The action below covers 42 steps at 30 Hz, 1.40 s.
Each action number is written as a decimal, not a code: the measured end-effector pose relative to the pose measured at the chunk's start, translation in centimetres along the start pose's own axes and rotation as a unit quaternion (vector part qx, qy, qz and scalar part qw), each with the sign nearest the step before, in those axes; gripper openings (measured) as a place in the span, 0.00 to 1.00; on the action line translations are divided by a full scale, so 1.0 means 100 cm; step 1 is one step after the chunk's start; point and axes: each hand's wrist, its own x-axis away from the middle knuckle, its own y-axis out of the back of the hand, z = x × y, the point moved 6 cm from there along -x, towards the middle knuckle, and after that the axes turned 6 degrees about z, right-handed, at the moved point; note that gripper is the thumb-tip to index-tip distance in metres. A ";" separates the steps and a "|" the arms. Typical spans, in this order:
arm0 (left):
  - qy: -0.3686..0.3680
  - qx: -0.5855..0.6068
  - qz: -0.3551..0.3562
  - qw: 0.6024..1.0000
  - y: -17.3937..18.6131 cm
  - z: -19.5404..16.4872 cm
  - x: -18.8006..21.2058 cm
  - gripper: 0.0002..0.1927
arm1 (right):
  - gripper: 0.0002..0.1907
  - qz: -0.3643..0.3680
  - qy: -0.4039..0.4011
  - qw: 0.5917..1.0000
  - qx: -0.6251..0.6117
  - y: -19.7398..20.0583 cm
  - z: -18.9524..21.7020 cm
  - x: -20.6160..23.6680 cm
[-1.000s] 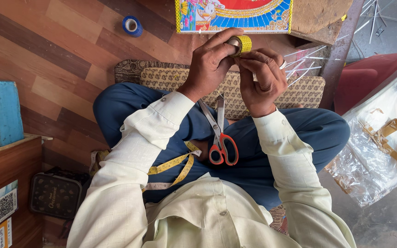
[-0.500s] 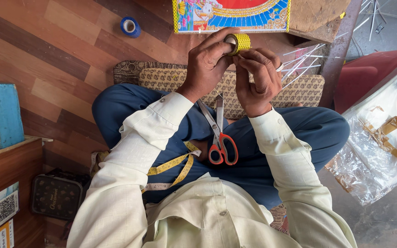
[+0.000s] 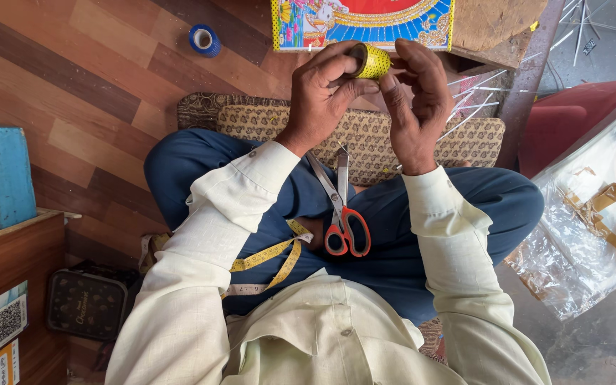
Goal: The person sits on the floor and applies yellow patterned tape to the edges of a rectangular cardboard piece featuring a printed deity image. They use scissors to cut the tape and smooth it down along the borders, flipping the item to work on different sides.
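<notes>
left hand (image 3: 326, 89): fingers curled around a small yellow tape roll (image 3: 371, 61), thumb and fingertips closed on it, held up in front of the chest.
right hand (image 3: 416, 93): partly open, fingers bent, fingertips at the roll's right edge; whether it pinched a loose tape end was hard to tell, too small to see.
yellow tape roll: between both hands, above the patterned cushion (image 3: 365, 132), just below the colourful printed board (image 3: 365, 21).
scissors (image 3: 342, 207): red handles, blades shut, lay on the lap over the blue trousers (image 3: 479, 207), points toward the hands.
measuring tape (image 3: 272, 258): yellow, looped loose on the lap, left of the scissors handles, partly under the left sleeve (image 3: 208, 249).
blue tape roll (image 3: 204, 39): on the wood-pattern floor (image 3: 73, 85), well apart from the hands, upper left.
thin sticks (image 3: 475, 100): pale, spread by the right hand, near the cushion edge.
clear plastic sheet (image 3: 593, 228): crumpled on the far right, brown tape strips on it.
dark tin box (image 3: 90, 305): lower left on the floor, beside a wooden ledge (image 3: 8, 257).
</notes>
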 end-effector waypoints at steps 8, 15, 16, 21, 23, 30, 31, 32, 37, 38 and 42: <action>-0.030 -0.092 0.019 0.995 -0.002 -0.011 -0.001 0.14 | 0.07 0.007 0.014 0.996 0.086 0.008 0.001 -0.006; -0.018 -0.158 0.036 0.987 -0.003 -0.013 0.000 0.16 | 0.06 0.011 0.044 0.981 0.186 0.003 -0.001 -0.004; -0.014 -0.163 0.040 0.986 -0.003 -0.012 0.000 0.16 | 0.05 0.013 -0.002 0.995 0.104 0.005 -0.008 -0.005; -0.004 -0.120 0.062 0.991 -0.004 -0.005 -0.002 0.18 | 0.07 0.052 -0.160 0.978 -0.127 0.008 -0.029 -0.007; -0.003 -0.114 0.077 0.990 -0.005 -0.004 -0.002 0.18 | 0.08 0.063 -0.174 0.976 -0.112 0.013 -0.029 -0.009; -0.027 -0.091 0.080 0.992 -0.006 -0.009 -0.004 0.15 | 0.10 0.020 0.030 0.990 0.137 0.013 0.001 -0.005; -0.021 -0.079 0.077 0.994 -0.005 -0.009 -0.004 0.14 | 0.10 0.013 0.035 0.988 0.148 0.010 0.002 -0.004; -0.016 -0.068 0.075 0.995 -0.005 -0.009 -0.004 0.14 | 0.09 0.006 0.041 0.986 0.159 0.008 0.004 -0.003; -0.017 -0.078 0.053 0.995 -0.006 -0.015 -0.003 0.13 | 0.08 -0.017 0.035 0.986 0.160 0.004 0.010 0.000; -0.016 -0.084 0.049 0.995 -0.006 -0.016 -0.003 0.13 | 0.08 -0.021 0.047 0.983 0.174 0.003 0.013 0.001; -0.044 -0.154 0.021 0.987 -0.002 -0.022 -0.003 0.14 | 0.08 -0.028 0.063 0.981 0.181 -0.001 0.018 0.003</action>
